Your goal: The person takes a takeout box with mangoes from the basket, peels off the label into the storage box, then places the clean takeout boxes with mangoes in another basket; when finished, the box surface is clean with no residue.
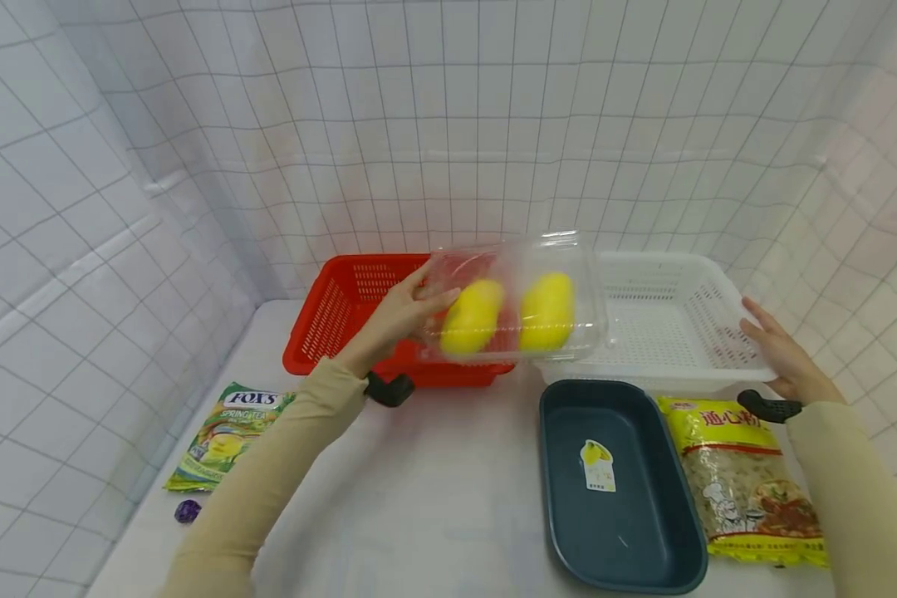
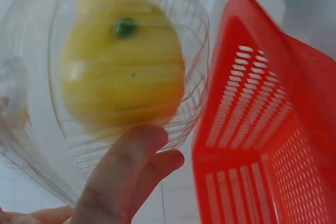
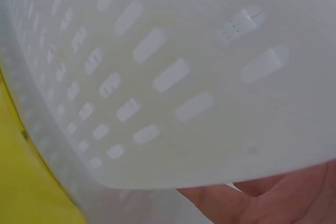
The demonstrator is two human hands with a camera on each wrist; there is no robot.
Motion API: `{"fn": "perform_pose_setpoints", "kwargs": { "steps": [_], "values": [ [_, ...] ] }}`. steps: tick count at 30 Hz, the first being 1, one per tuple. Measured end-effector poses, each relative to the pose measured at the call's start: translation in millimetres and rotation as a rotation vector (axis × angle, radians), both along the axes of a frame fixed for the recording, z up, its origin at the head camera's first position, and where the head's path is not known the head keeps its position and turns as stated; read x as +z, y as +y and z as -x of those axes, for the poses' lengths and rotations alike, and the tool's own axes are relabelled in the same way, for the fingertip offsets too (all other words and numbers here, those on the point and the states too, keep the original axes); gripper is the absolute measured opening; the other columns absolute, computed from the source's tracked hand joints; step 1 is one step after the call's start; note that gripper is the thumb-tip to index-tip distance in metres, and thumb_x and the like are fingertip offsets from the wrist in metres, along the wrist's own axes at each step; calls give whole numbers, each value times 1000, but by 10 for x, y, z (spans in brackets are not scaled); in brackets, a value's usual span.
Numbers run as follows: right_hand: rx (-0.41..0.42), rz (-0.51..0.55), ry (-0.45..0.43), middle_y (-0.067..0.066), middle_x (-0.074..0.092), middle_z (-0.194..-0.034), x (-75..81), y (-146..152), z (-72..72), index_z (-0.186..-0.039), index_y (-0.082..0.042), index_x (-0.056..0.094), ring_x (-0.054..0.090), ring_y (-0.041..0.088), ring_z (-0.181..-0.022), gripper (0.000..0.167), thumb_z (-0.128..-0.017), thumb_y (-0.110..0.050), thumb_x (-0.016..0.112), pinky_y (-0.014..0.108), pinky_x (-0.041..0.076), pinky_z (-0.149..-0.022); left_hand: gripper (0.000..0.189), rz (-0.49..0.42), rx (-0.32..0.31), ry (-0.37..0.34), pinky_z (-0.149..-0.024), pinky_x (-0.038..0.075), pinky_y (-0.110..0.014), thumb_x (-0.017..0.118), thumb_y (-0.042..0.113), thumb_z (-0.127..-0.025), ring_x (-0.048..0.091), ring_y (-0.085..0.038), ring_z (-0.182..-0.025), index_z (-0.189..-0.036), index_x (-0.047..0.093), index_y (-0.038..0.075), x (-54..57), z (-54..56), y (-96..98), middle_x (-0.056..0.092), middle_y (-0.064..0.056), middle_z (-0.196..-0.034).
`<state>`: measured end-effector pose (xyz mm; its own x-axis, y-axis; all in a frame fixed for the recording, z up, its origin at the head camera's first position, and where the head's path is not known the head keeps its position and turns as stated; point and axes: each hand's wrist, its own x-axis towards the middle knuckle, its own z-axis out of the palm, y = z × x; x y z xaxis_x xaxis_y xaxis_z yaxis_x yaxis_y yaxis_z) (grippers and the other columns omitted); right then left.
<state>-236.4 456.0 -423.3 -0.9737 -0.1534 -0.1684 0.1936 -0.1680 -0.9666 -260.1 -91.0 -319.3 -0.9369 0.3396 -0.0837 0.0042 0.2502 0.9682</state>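
Observation:
A clear plastic clamshell box (image 1: 510,340) with two yellow mango-like fruits (image 1: 546,311) inside is held up by my left hand (image 1: 398,317). That hand grips the box's left end, above the red basket (image 1: 299,336). In the left wrist view, fingers (image 2: 123,166) press against the ribbed clear wall below one fruit (image 2: 123,72). At the right, my right hand (image 1: 788,357) rests at the side of the white basket (image 1: 646,332), its fingers extended along the rim. The right wrist view has part of that hand (image 3: 273,198) behind the slotted wall (image 3: 173,145).
A dark blue-grey tray (image 1: 628,531) with a mango sticker stands in front of the white basket. Beside it lies a yellow macaroni bag (image 1: 751,490). On the left are a green FOX'S bag (image 1: 227,436) and a small purple ball (image 1: 188,511). White gridded walls surround the table.

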Motion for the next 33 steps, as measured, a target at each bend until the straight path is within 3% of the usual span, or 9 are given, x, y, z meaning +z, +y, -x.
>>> {"fn": "perform_pose_setpoints", "kwargs": {
  "steps": [3, 5, 7, 10, 14, 20, 22, 28, 33],
  "values": [
    [3, -1, -5, -11, 48, -116, 6, -4, 2, -150, -41, -4, 61, 9, -92, 65, -103, -29, 38, 37, 56, -69, 81, -12, 10, 5, -59, 56, -34, 68, 38, -88, 65, -27, -75, -152, 21, 23, -20, 224, 359, 50, -11, -133],
    [3, -5, -3, -12, 50, -115, 6, 1, -11, -151, -40, -4, 62, 10, -92, 65, -103, -29, 38, 37, 56, -70, 74, 5, 22, -4, -58, 56, -33, 68, 37, -88, 63, -25, -69, -147, 30, 15, -46, 349, 600, 55, -15, -124],
    [-2, -11, -4, -12, 49, -116, 14, 1, -18, -151, -40, -3, 62, 10, -92, 65, -103, -29, 39, 37, 56, -70, 65, 19, 20, 11, -58, 56, -33, 69, 37, -87, 62, -24, -68, -140, 38, 14, -84, 451, 825, 56, -14, -112],
    [-9, -24, -1, -10, 46, -118, 24, -1, -22, -151, -40, -2, 61, 10, -92, 65, -102, -30, 39, 36, 56, -70, 49, 14, -19, 54, -58, 56, -34, 68, 32, -88, 61, -24, -77, -129, 47, 15, -142, 571, 1110, 56, -11, -107],
    [-15, -41, 0, -6, 41, -121, 26, -21, -19, -151, -39, -1, 60, 10, -92, 64, -102, -31, 39, 34, 56, -70, 46, 11, -55, 86, -60, 56, -35, 67, 24, -90, 57, -22, -89, -130, 47, 13, -216, 674, 1381, 57, -10, -115],
    [-12, -50, 8, -6, 41, -123, 46, -66, 10, -151, -38, -2, 60, 10, -95, 64, -102, -31, 38, 34, 55, -72, 62, 162, -50, 39, -55, 55, -38, 66, 26, -91, 47, -20, -45, -140, 32, 7, -330, 770, 1618, 50, -18, -124],
    [-9, -71, 15, -6, 40, -124, 58, -88, 25, -151, -38, -2, 60, 9, -95, 63, -102, -32, 38, 34, 55, -72, 68, 188, -47, 5, -53, 55, -40, 65, 25, -91, 43, -21, -38, -144, 25, 8, -369, 811, 1678, 50, -21, -122],
    [-4, -116, 20, 5, 30, -137, 57, -174, 67, -151, -39, -2, 58, 7, -97, 62, -103, -33, 37, 34, 55, -72, 82, 302, -16, -77, -52, 55, -41, 60, 24, -94, 61, -32, -54, -151, 5, 8, -445, 878, 1801, 45, -29, -131],
    [-4, -155, 22, 15, 6, -153, 45, -223, 83, -151, -41, -2, 55, 4, -99, 61, -103, -36, 35, 35, 55, -72, 87, 404, -9, -148, -60, 56, -48, 57, 25, -95, 64, -46, -74, -149, -6, 0, -506, 913, 1832, 33, -32, -141]
  ]
}}
